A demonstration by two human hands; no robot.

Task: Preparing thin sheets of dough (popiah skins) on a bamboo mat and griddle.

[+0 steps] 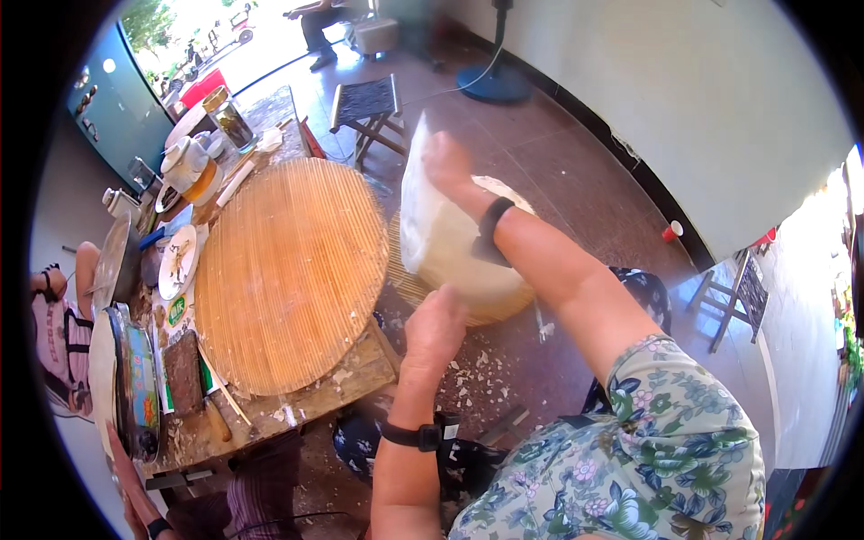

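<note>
My right hand (447, 162) is closed on the far edge of a thin, pale, translucent sheet (417, 202), probably dough, which hangs tilted and blurred by motion. My left hand (437, 320), fingers curled, is at the sheet's near side and seems to pinch its edge. Below both hands, a pale round stack (503, 192), apparently of similar sheets, lies on a round ribbed mat (499, 312), partly hidden by the sheet and my right forearm. Left of my hands, a large round slatted board (290, 270) rests on the wooden table (337, 385).
The table also bears a teapot (192, 172), a glass jar (233, 121), a plate (179, 260) and a round griddle (138, 385), with a co-worker's hand (121, 459) beside it. Beyond are a folding stool (368, 101) and a fan base (493, 84). Pale crumbs (479, 378) litter the floor.
</note>
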